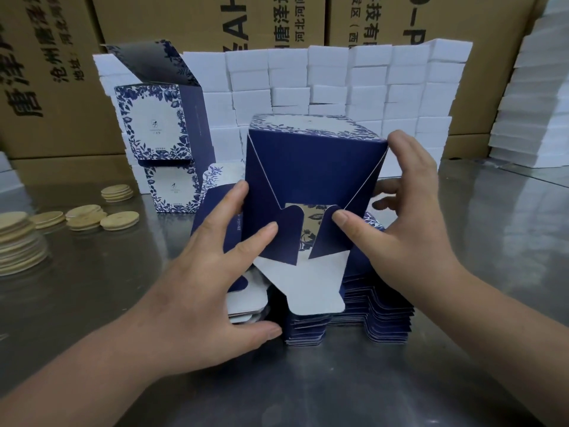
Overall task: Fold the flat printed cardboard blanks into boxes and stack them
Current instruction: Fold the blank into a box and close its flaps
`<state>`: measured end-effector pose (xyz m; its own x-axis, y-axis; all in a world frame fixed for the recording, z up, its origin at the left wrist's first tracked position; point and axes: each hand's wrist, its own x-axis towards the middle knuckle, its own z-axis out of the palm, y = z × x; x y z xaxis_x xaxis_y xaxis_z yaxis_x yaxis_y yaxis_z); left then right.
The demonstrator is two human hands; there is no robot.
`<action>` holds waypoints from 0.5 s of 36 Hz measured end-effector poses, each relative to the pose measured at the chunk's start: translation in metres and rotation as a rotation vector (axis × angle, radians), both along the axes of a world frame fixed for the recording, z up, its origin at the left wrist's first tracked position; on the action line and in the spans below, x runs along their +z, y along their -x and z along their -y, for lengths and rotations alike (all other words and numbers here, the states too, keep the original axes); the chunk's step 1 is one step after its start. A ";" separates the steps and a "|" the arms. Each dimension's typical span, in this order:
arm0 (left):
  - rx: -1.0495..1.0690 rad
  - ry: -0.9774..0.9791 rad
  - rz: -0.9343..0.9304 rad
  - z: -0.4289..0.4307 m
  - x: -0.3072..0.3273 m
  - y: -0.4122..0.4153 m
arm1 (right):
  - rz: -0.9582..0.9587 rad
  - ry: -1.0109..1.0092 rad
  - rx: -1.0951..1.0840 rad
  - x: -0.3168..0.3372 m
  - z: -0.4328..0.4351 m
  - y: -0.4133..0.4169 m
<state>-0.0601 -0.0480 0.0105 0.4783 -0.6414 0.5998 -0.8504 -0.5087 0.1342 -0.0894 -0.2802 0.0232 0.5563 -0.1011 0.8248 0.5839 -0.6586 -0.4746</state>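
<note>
Just above the stack of blanks (369, 306), a box (311, 167) is held bottom-forward: the left grip (197, 272) is pressed flat-fingered on one flap (277, 238), the right grip (406, 223) clasped round the side. Both flaps are best tucked together, squarely, before stacking beyond the grips.

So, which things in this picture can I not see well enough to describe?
All in the head view:
Inside of the box: mostly hidden by its flaps.
Some fingers of the right hand: behind the box.
Top of the stack of blanks: covered by the box.
Small print on the finished boxes: too small.
Writing on the cartons: cut by the top edge.
Pile of discs: cut by the left edge.
</note>
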 end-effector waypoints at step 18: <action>0.038 0.090 0.044 0.004 -0.005 -0.002 | 0.009 0.020 0.094 0.001 -0.004 0.003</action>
